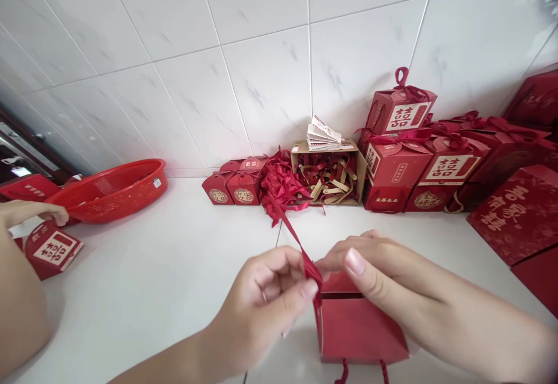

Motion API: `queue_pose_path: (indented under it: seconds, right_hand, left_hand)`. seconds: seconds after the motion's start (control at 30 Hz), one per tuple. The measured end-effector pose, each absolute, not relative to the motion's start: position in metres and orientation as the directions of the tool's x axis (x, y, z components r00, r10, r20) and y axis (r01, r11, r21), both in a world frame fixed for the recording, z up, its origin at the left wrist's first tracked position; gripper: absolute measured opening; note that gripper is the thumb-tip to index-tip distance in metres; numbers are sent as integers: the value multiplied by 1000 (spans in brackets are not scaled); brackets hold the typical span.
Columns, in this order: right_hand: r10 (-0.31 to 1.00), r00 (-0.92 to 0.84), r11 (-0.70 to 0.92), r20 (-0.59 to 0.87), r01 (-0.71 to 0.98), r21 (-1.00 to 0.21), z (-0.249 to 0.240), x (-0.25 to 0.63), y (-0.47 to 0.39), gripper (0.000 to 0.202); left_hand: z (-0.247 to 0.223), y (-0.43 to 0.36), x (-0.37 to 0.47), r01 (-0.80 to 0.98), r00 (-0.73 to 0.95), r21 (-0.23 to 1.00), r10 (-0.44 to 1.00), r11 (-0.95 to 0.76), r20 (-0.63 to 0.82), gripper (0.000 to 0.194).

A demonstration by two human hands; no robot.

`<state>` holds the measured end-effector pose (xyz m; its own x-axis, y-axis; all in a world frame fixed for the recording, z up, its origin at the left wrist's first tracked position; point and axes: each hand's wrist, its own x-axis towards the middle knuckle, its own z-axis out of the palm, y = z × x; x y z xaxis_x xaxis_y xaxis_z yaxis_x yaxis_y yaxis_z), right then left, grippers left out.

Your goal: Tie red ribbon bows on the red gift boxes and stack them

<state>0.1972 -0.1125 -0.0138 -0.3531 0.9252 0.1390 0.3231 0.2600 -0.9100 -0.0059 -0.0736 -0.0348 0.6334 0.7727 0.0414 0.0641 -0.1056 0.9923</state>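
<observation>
Between thumb and fingers, my left hand (265, 302) pinches a red ribbon (293, 230), which stretches up and back toward the ribbon pile (283, 180). The pinch sits at the left edge of a red gift box (361, 329) with twisted cord handles at its near side. Over the far part of that box lies my right hand (392, 282), its fingers extended and thumb raised. Its fingertips are close to the ribbon; whether they touch it I cannot tell. Part of the box top is hidden under this hand.
Against the tiled wall stand small red boxes (244, 189), a cardboard box (361, 183) of strips with folded cards (322, 135) on it, and stacked ribboned boxes (401, 163). Larger red boxes (518, 215) stand right. At left, another person's hand (52, 212) touches a box (52, 250) near a red basin (131, 198).
</observation>
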Motion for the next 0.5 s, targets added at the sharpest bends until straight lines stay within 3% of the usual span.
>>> queue_pose_path:
  seconds: [0.13,0.27,0.37,0.5]
  right_hand:
    - [898,-438,6,42,-85,-996,-16,181,-112,41]
    - [850,-525,-267,29,-478,-837,-19,181,-104,37]
    - [853,-517,-287,74,-583,-760,-20,188,-95,32]
    - [920,-388,-183,56,-552,-814,-20,204,-77,31]
  left_hand:
    - [-41,-86,-6,152,631,839,704,-523,325,12]
    - [-45,-83,-5,221,647,660,615,-718,451,10]
    - [-45,-80,-5,264,668,626,607,-733,430,9]
    - [-44,-79,-4,298,682,645,630,-704,372,13]
